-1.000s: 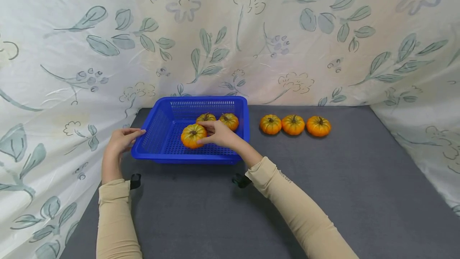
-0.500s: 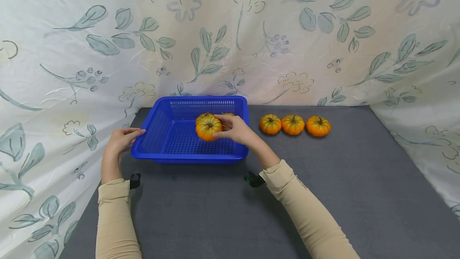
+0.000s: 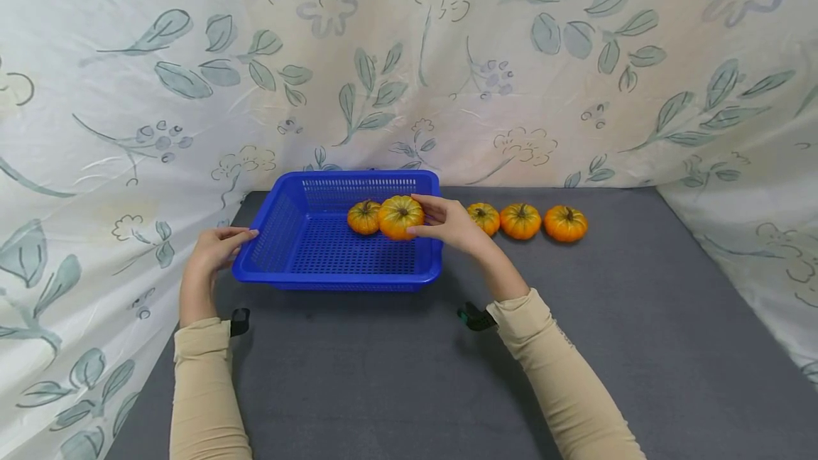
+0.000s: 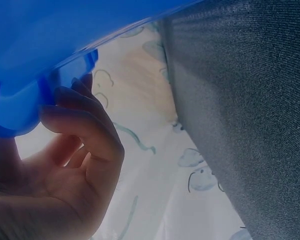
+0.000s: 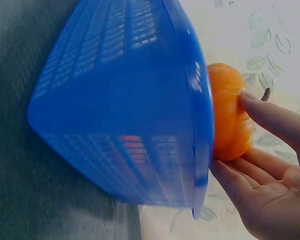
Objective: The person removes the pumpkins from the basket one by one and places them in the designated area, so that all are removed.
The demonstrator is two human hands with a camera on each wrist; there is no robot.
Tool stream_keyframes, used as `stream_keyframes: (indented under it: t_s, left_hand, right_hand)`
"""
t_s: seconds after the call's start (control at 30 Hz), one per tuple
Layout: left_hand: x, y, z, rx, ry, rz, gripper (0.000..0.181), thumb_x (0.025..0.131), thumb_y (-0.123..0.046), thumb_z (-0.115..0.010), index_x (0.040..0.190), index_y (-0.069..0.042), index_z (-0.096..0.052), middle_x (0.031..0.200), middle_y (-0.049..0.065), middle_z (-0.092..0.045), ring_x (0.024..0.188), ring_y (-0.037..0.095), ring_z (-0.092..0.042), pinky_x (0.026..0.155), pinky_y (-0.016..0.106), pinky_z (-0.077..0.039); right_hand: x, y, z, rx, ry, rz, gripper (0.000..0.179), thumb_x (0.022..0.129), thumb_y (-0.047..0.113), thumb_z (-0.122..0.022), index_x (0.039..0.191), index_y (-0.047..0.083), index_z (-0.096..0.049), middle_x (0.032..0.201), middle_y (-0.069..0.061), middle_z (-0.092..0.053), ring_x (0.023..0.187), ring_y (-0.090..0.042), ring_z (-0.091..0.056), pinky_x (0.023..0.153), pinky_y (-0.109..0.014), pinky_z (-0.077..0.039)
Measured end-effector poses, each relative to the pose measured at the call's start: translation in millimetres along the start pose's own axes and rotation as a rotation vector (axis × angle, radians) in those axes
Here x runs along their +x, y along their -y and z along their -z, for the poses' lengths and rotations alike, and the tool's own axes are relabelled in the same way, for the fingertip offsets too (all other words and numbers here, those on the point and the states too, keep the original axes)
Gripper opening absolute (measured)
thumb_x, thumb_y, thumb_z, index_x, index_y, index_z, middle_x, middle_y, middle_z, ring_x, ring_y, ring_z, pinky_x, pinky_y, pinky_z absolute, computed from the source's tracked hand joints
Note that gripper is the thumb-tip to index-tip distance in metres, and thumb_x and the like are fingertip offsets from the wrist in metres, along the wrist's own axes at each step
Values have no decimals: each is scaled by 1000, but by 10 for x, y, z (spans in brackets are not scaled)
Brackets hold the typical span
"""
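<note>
A blue perforated plastic basket [image 3: 339,280] stands on the table. My left hand [image 3: 216,253] grips its left rim; in the left wrist view the fingers [image 4: 85,117] curl under the rim. Over the basket's right part, my right hand [image 3: 450,224] holds a small orange-yellow pumpkin [image 3: 401,218] between thumb and fingers. In the right wrist view this pumpkin [image 5: 230,112] shows above the rim, stem outward. Another pumpkin [image 3: 363,218] lies in the basket just left of the held one. The held pumpkin and hand cover the spot behind them.
Right of the basket, three more pumpkins stand in a row on the dark grey table [image 3: 358,375]: a left one [image 3: 483,218] partly behind my right hand, a middle one [image 3: 520,221] and a right one [image 3: 565,223]. A floral cloth [image 3: 409,77] hangs behind the table.
My right hand has carried the held pumpkin rightward and slightly back, from the basket's middle to near its right rim. It now covers the rear right pumpkin. The left hand stays put.
</note>
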State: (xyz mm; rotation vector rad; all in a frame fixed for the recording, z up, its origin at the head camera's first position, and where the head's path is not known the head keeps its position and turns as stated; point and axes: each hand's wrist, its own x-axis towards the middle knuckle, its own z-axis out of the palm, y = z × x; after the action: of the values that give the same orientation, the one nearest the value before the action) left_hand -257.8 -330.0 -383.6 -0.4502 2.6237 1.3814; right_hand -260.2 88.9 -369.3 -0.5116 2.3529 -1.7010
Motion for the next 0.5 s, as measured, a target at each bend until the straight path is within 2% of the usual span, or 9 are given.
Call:
stream_keyframes:
  t_s: [0.23,0.37,0.5]
  left_hand:
    - [2,9,1,7,-4,-8,69,96,-48,-52,142,3,-45,144,27,-46,124,37,-53,102,49,-47]
    - [6,12,3,16,-7,-15,68,96,-48,-52,142,2,-46,143,26,-47,120,34,-55,99,46,-50]
    - [10,3,1,4,-5,-7,68,97,-48,-53,143,2,-45,144,26,-46,122,36,-54,101,48,-48]
  right_hand:
    - [-123,-59,193,32,-28,-27,68,90,13,-70,150,7,-38,156,-12,-38,144,-27,-37,114,-43,-35]
    - [-166,-127,323,32,-75,-29,67,89,15,-71,148,10,-41,154,-10,-40,143,-24,-39,114,-41,-37]
    - [-212,-188,456,37,-124,-33,66,90,16,-71,148,10,-41,155,-9,-40,144,-24,-38,115,-41,-36]
